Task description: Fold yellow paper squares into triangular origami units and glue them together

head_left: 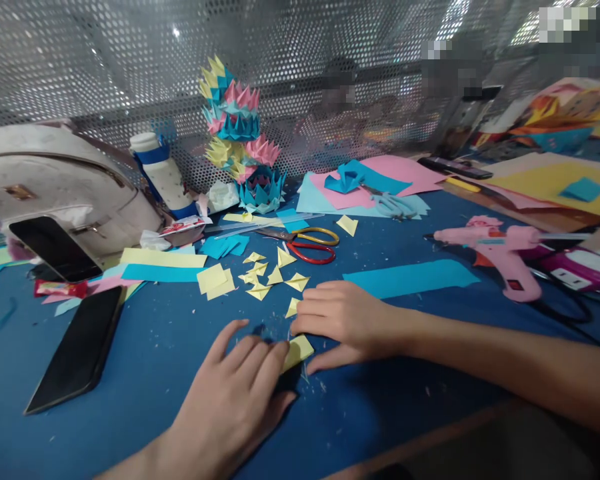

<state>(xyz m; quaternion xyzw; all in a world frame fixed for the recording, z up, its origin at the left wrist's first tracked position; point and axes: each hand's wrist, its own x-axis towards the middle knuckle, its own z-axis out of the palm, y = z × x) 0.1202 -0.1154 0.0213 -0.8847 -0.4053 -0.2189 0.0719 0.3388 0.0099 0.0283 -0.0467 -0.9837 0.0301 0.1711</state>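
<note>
A small folded strip of yellow paper [299, 351] lies low over the blue table, partly under the fingers of my left hand [233, 393]. The fingers and thumb of that hand close around the paper's near end and hide part of it. My right hand [347, 320] rests just beyond, its thumb apart from its bent fingers, with nothing visible in it. Its fingertips are beside a small folded yellow triangle [292, 307]. Several more folded yellow pieces [258, 291] lie ahead, next to flat yellow squares [217, 281].
Scissors [313, 245], a blue paper strip [410, 279] and a pink glue gun [500, 250] lie beyond my hands. Two phones [77, 353], a bag [60, 180] and a bottle [157, 173] are left. A folded-paper tower [237, 133] stands by the perforated metal screen [130, 60].
</note>
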